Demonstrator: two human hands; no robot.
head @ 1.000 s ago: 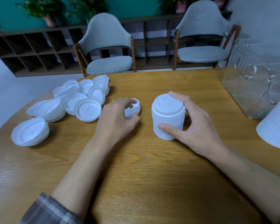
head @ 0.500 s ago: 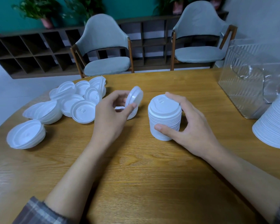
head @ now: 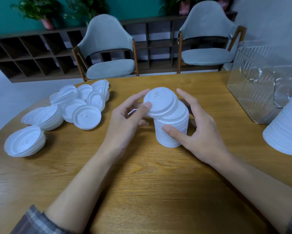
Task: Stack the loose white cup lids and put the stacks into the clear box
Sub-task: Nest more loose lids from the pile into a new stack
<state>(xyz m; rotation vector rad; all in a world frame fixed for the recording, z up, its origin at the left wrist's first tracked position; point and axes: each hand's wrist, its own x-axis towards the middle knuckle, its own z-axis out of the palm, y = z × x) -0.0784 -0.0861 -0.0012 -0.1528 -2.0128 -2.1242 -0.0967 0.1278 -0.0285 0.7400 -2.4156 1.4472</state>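
A stack of white cup lids (head: 173, 130) stands upright at the middle of the wooden table (head: 141, 183). My right hand (head: 197, 130) curls around the stack, thumb on its front and fingers behind. My left hand (head: 126, 119) pinches a single white lid (head: 160, 103), tilted, resting on the stack's top. Several loose lids (head: 79, 105) lie in a heap at the left, with one small pile (head: 24, 141) nearer the table's edge. The clear box (head: 253, 81) stands at the far right.
A second tall stack of lids (head: 287, 130) stands at the right edge, in front of the clear box. Two grey chairs (head: 108, 48) are behind the table, with a dark shelf unit along the wall.
My left hand picked a lid off the table, lifted it and carried it right onto the top of the stack. My right hand stayed around the stack.
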